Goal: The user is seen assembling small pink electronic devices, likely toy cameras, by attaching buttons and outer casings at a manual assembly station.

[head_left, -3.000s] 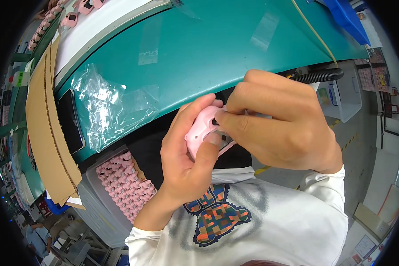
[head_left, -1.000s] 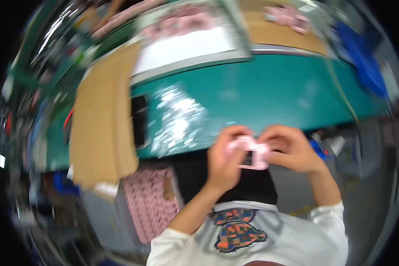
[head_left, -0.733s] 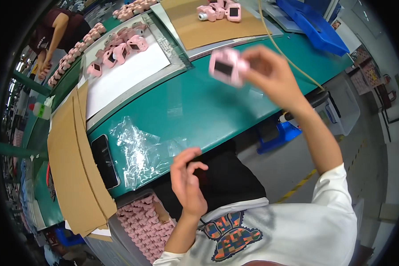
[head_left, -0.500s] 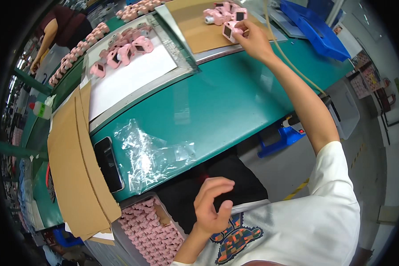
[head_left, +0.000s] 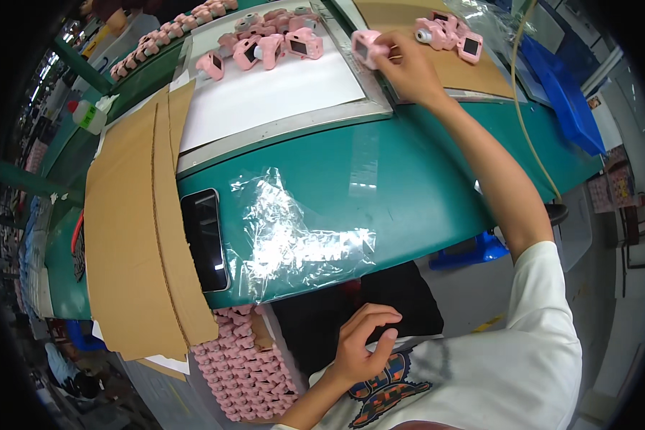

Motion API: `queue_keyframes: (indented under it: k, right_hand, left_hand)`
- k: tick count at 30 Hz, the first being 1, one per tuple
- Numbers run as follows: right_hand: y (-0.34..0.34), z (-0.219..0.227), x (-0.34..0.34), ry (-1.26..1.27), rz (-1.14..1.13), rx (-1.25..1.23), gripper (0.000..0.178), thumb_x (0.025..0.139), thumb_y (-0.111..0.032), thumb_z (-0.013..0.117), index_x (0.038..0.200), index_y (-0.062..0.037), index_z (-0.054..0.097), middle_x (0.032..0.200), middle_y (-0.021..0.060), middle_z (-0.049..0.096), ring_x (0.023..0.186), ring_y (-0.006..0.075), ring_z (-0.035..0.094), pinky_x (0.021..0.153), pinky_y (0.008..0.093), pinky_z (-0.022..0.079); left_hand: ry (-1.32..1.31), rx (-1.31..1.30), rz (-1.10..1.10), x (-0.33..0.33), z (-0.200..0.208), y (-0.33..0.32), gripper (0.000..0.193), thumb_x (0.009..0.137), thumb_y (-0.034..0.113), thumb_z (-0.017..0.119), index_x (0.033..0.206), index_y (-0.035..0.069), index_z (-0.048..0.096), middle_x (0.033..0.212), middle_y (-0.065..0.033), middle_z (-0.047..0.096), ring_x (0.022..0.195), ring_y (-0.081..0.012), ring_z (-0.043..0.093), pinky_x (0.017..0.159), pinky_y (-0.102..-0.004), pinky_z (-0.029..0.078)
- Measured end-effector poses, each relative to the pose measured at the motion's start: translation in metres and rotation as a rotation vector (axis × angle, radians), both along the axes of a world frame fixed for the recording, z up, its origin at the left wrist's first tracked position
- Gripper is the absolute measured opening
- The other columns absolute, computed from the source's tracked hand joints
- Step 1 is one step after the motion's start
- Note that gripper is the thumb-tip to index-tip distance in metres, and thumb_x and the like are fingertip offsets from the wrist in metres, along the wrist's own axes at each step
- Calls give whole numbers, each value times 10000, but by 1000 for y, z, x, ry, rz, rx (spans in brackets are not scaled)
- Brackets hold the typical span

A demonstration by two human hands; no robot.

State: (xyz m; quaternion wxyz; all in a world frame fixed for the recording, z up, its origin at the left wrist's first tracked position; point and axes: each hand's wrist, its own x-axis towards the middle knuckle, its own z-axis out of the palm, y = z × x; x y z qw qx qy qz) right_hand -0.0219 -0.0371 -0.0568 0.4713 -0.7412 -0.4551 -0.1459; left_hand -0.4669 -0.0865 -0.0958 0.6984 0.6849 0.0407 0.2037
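Note:
Between the fingers of my right hand [head_left: 411,72] is a pink toy camera [head_left: 366,49], its dark screen facing me. That hand hangs over the gap between a white sheet [head_left: 265,100] and a brown cardboard sheet [head_left: 387,21]. A cluster of similar pink cameras [head_left: 304,44] lies on the white sheet to the left. A few more pink cameras [head_left: 470,46] sit on the cardboard to the right. My left hand [head_left: 365,347] is in front of my body below the table edge, fingers curled apart and holding nothing.
Clear plastic film [head_left: 283,240] and a black phone [head_left: 206,240] lie on the green table [head_left: 423,179]. Cardboard strips [head_left: 132,236] cover its left side. Below stands a bin of pink parts [head_left: 244,373]. A blue tray [head_left: 566,100] and a yellowish cable [head_left: 517,93] are at right.
My right hand has carried the pink camera off the cardboard, leftward toward the white sheet. The head view has shifted, so the table appears farther right. My left hand stays free.

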Motion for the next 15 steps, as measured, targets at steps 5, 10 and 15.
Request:
queue_keyframes:
  k: [5,10,15]
  right_hand:
    - [50,-2,-28,101,166,-133,211,871,-162,671,1056,-61,682,923,99,725,817,254,684,755,379,540]
    - [80,10,-30,-97,45,-430,246,906,-199,670,1090,-38,691,1076,93,724,884,264,701,837,357,551]
    - [99,0,-18,-168,-40,-309,311,890,-221,675,1175,-98,691,1100,87,714,950,338,678,866,400,540]
  left_hand:
    - [2,7,-17,1,-2,6,208,869,5,595,1063,-44,654,1078,-179,682,874,-268,628,804,-337,516]
    - [42,18,29,-1,-3,12,209,867,1,598,1063,-43,653,1073,-178,683,871,-270,627,804,-340,515]
    - [30,40,33,-1,-1,13,212,863,-4,597,1064,-41,654,1069,-177,684,862,-270,623,800,-338,513]
